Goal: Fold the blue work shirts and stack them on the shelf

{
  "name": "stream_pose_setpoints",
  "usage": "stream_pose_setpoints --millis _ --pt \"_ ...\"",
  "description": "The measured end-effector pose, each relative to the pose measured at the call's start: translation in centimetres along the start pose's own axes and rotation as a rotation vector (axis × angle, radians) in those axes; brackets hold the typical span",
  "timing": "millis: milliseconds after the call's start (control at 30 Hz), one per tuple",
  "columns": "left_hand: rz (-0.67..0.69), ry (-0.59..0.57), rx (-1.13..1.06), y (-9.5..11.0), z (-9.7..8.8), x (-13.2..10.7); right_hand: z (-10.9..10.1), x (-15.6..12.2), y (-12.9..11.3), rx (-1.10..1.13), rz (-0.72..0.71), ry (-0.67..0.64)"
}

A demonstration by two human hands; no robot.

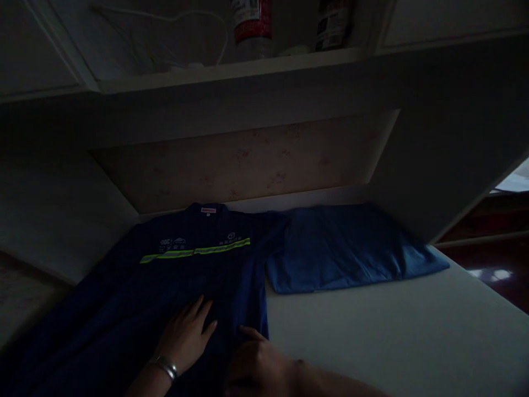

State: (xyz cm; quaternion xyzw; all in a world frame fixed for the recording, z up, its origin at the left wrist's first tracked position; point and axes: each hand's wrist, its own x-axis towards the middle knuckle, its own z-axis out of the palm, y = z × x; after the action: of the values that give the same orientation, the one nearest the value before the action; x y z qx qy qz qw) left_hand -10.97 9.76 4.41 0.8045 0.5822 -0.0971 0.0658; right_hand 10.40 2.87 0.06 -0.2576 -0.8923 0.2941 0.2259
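Note:
A dark blue work jacket [198, 275] lies spread out, collar toward the wall, with a yellow-green reflective stripe [221, 245] and pale printed logos on the chest. My left hand [188, 333], with a silver bangle [165, 366] at the wrist, rests flat on the jacket's front, fingers spread. Close to the jacket's right edge is my right hand [260, 364], dark and somewhat blurred. One of its fingers stretches out over the cloth; the other fingers are mostly hidden. I see nothing held in either hand.
A lighter blue folded cloth [334, 248] lies on the white tabletop [372, 331], touching the jacket's sleeve. Overhead runs a shelf [231, 71] with a red-labelled bottle [252, 22], a dark container [333, 25] and a white cable [173, 16]. A side panel [446, 165] stands at the right.

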Motion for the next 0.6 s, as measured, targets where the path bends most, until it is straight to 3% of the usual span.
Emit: stream_pose_setpoints --millis 133,200,267,333,433,500,600 --pt "0.151 0.255 -0.146 3.8 -3.8 3.7 0.0 0.4 0.2 0.228 0.277 0.195" --pt "0.217 0.408 -0.201 5.7 -5.3 7.0 -0.2 0.5 0.4 0.304 0.325 0.266" --pt "0.233 0.477 -0.227 7.1 -6.3 11.0 -0.6 0.4 0.8 0.298 0.317 0.309" --pt "0.184 0.436 -0.219 7.9 -6.7 15.2 -1.2 0.3 1.5 0.249 0.324 0.37" --pt "0.075 0.29 -0.184 8.0 -5.8 20.6 -2.2 0.2 2.8 0.18 0.404 0.464" --pt "0.03 0.212 -0.168 7.5 -4.5 22.9 -2.3 0.4 4.0 0.161 0.493 0.476" --pt "-0.002 0.147 -0.125 6.2 -2.7 24.8 -1.5 1.0 6.0 0.183 0.603 0.391"
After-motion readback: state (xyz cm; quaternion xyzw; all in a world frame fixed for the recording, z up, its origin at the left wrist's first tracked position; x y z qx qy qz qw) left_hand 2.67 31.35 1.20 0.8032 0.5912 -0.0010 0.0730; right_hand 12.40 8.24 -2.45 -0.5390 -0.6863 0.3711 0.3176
